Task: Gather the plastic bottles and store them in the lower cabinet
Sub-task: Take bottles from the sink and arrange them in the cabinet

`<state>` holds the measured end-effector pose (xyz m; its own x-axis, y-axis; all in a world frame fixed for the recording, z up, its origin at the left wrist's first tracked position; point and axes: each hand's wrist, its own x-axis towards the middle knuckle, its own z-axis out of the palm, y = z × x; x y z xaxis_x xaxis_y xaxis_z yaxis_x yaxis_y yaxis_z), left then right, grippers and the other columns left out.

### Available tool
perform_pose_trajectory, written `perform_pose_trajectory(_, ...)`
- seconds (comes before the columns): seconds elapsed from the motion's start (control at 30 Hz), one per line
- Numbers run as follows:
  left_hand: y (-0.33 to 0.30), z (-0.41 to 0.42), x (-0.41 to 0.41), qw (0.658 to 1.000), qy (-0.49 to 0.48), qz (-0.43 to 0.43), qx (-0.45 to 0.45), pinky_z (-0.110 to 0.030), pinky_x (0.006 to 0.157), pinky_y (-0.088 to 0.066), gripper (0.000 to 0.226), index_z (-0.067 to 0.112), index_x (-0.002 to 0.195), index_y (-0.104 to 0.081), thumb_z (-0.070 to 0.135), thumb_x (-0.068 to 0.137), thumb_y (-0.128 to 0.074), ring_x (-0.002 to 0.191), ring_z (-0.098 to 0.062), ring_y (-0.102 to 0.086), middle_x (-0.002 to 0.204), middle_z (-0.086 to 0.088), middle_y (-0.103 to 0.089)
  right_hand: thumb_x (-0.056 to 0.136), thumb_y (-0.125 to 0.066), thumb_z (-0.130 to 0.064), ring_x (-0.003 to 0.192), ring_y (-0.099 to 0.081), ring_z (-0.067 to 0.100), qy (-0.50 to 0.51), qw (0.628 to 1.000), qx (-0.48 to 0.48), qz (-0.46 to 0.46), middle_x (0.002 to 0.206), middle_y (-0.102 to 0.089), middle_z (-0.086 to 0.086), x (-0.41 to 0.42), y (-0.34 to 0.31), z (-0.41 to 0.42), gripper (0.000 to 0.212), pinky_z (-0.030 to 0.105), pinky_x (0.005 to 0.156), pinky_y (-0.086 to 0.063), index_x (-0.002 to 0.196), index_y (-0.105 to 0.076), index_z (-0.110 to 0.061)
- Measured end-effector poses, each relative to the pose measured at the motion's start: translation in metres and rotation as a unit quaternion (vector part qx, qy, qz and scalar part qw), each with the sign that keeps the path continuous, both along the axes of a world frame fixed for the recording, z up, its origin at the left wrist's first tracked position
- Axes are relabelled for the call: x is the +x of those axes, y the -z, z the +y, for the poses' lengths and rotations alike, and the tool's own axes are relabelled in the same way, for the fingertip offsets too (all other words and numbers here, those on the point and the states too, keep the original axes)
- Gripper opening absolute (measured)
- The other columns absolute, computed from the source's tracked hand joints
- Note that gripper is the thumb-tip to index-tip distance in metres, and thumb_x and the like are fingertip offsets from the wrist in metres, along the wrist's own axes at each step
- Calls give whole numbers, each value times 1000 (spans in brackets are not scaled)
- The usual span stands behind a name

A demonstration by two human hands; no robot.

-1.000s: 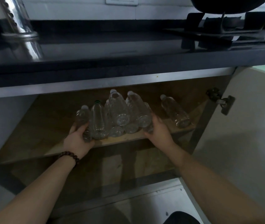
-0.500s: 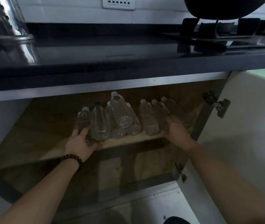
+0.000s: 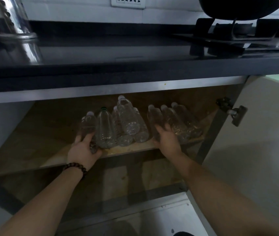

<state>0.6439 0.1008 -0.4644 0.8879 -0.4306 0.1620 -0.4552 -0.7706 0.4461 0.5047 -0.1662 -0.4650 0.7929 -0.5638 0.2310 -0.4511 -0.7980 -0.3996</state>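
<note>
- The dark bench [image 3: 135, 53] runs above the open lower cabinet, with a black hob [image 3: 237, 36] at its far right and a shiny metal vessel [image 3: 17, 24] at its far left.
- The cabinet door [image 3: 257, 142] stands swung open on the right of the shelf, its hinge [image 3: 232, 112] showing near the top.
- The wooden shelf [image 3: 38, 142] inside the cabinet carries all the plastic bottles [image 3: 128, 120], lying on their sides with caps toward the back; one rests on top of the middle group, and three lie side by side at the shelf's right end.
- The left hand [image 3: 84, 150], a bead bracelet [image 3: 76, 168] on its wrist, has its fingers curled round the base of the leftmost bottle [image 3: 88, 123] at the shelf's front edge.
- The right hand [image 3: 166, 138] lies with fingers spread and fairly straight against the bases of the right-hand three; it clasps nothing.
</note>
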Motion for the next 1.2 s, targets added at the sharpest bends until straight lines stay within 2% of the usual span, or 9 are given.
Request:
perform_pose_trajectory(0.13,0,-1,0,1000,-3,0,6,-43,90,-47,75,35,140,-35,41,76,-73,123,-33,-47,152,-9,-23,81,-70,-20,129,-37,28,-22,994,-2,-105,143,-41,4,-13,-10,-8,60,39,108,-36,136,-48,-26)
perform_pose_trajectory(0.37,3,-1,1,1000,-7,-7,12,-45,90,-47,75,36,141,-34,41,77,-72,124,-36,-45,151,-11,-25,82,-69,-18,134,-31,22,-20,984,-12,-178,146,-37,-1,-42,-34,-48,67,36,113,-28,140,-39,-33)
perform_pose_trajectory(0.5,5,-1,3,1000,-4,-7,5,-46,85,-50,75,35,140,-36,40,76,-74,116,-37,-51,144,-15,-34,83,-69,-21,124,-42,30,17,990,-2,-142,131,-47,10,-58,-37,-70,58,42,105,-39,136,-48,-22)
perform_pose_trajectory(0.6,5,0,4,1000,-2,-12,8,-47,90,-49,76,36,140,-35,42,75,-74,123,-37,-47,151,-13,-26,85,-65,-35,127,-36,34,31,993,-92,-63,136,-46,12,-63,-39,-76,58,45,106,-34,139,-44,-23)
perform_pose_trajectory(0.8,4,0,3,1000,1,-15,2,-46,90,-48,74,34,140,-37,40,76,-73,125,-37,-46,154,-11,-21,84,-56,-44,143,-8,41,12,951,-301,-65,154,-22,16,-65,-24,-41,67,59,114,-2,145,-32,-29)
perform_pose_trajectory(0.87,4,0,4,1000,5,-9,7,-47,91,-47,74,35,141,-35,42,77,-72,126,-37,-44,154,-11,-20,85,-55,-44,144,13,38,17,951,-310,13,160,-5,12,-65,-9,-39,73,62,112,6,149,-21,-35)
perform_pose_trajectory(0.93,4,1,4,1000,5,-11,7,-46,90,-47,75,34,141,-35,42,77,-73,126,-37,-44,154,-11,-21,87,-61,-39,141,23,37,49,954,-288,64,160,-1,11,-62,0,-45,70,63,113,3,147,-25,-36)
perform_pose_trajectory(1.07,5,1,4,1000,0,-21,0,-46,88,-49,74,34,139,-38,40,75,-74,126,-36,-45,154,-11,-22,77,-75,-30,143,0,44,56,957,-279,55,155,-24,16,-58,2,-51,66,63,113,-12,137,-47,-30)
perform_pose_trajectory(1.2,6,1,5,1000,0,-12,4,-46,89,-49,75,35,140,-36,42,75,-74,124,-37,-46,153,-11,-23,79,-72,-34,142,-6,44,66,957,-278,46,153,-29,16,-52,2,-50,58,62,113,-14,133,-52,-30)
